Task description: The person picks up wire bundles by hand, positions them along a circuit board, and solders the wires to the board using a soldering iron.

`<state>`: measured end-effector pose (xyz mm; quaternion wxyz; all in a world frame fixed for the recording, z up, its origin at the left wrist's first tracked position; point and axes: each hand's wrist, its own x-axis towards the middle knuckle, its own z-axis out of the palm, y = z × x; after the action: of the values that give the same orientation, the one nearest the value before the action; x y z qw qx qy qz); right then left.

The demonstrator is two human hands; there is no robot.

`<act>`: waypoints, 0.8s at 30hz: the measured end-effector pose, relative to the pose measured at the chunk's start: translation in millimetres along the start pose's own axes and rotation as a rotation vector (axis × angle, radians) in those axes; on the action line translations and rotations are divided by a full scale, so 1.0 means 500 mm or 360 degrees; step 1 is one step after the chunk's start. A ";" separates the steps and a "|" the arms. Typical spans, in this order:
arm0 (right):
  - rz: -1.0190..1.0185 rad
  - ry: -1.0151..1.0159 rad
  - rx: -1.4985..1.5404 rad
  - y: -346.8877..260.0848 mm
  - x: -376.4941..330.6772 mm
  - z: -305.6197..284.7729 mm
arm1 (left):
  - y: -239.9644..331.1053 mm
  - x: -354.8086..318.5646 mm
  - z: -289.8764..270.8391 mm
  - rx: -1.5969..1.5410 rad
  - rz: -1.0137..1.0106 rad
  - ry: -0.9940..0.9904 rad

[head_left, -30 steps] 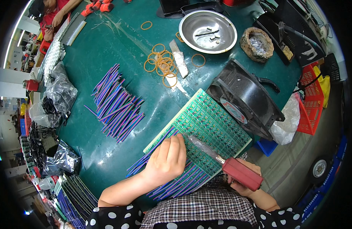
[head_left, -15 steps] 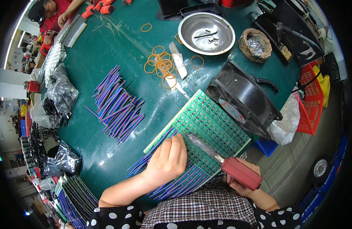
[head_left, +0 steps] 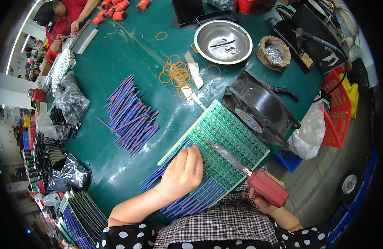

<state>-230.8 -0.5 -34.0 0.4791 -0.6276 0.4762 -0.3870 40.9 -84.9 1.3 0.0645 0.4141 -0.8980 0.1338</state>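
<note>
A large green circuit board panel [head_left: 229, 137] lies tilted on the dark green table [head_left: 116, 54]. My left hand [head_left: 183, 174] presses flat on a row of purple-blue wire strips [head_left: 191, 197] at the panel's near edge. My right hand [head_left: 262, 203] grips a red-handled soldering iron [head_left: 264, 186]; its metal tip rests on the panel just right of my left fingers. Only part of my right hand shows under the handle.
A pile of purple-blue wire strips [head_left: 129, 114] lies left of the panel. Orange rubber bands [head_left: 177, 76], a steel bowl [head_left: 224, 41], a black fan [head_left: 258, 110], a solder-tip cleaner nest [head_left: 274, 52], red baskets [head_left: 339, 112] and bagged parts [head_left: 69, 101] surround it. Another person [head_left: 67, 16] works far left.
My hands and the iron stay almost in place. The other person at the far left has leaned further into view.
</note>
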 end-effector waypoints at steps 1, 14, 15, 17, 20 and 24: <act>-0.0030 0.0001 0.0042 0.003 0.002 0.001 | -0.002 0.000 -0.004 0.0008 0.0002 -0.0030; 0.0066 0.0143 0.0258 0.043 -0.050 0.011 | -0.067 -0.004 -0.035 -0.0447 -0.0839 0.0031; 0.0062 0.0143 0.0262 0.039 -0.049 0.013 | -0.088 -0.012 -0.020 -0.0408 -0.0941 0.0084; 0.0146 0.0170 0.0374 0.027 -0.041 0.017 | -0.113 -0.025 -0.001 -0.0450 -0.1003 0.0075; 0.0090 0.0161 0.0010 0.045 -0.057 0.020 | -0.125 -0.033 0.016 -0.0511 -0.1030 0.0133; 0.0047 0.0119 -0.0183 0.049 -0.063 0.012 | -0.130 -0.035 0.023 -0.0559 -0.1004 0.0196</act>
<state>-238.3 29.1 -60.0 0.4298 -0.6322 0.5243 -0.3750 101.4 -116.0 -1.3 0.2268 0.6445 -0.7298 -0.0243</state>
